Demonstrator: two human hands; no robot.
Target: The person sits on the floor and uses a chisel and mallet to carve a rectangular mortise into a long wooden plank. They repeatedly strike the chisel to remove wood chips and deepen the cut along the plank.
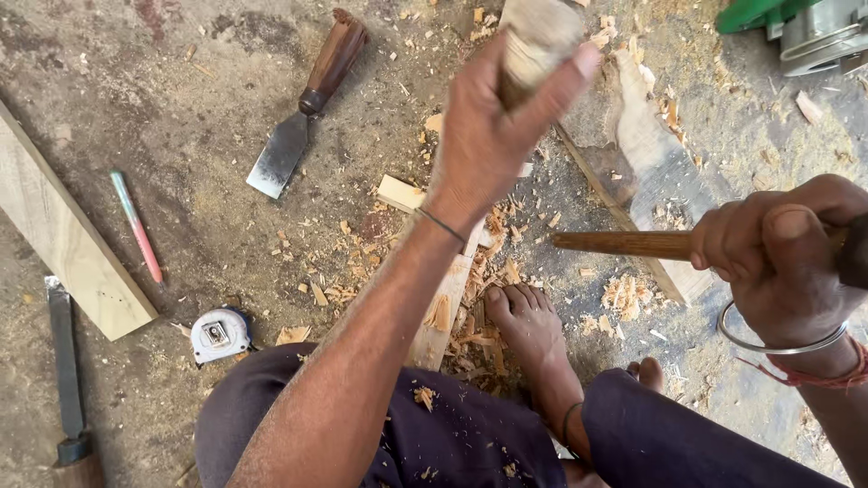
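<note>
**Both hands clamped on wood, above a chip-strewn strip**

The left hand (493, 126) is wrapped tight around the pale upper end of a wooden piece (535, 41), fingers curled round its far side and the thumb pressed flat against the near side; no gap shows between hand and wood. The lower end of that piece is hidden behind the hand, so what it rests on cannot be told.

The right hand (782, 258) is shut in a fist around a brown wooden handle (624, 243), which sticks out level from the fist towards the left. The head of the tool lies at the frame's edge and is mostly hidden. A metal bangle (768, 343) and a red thread sit on that wrist.

Taking the narrow wood strip (443, 307) on the ground as the landmark: it lies directly below the left forearm, with shavings heaped around it. A bare foot (529, 325) is planted just right of it, among the chips. A wide chisel (303, 113) with a dark handle lies well up and left of the strip. A pink pen (137, 226) lies farther left, and a tape measure (219, 334) sits left of the strip's near end. A pale plank (63, 239) runs along the far left.
</note>
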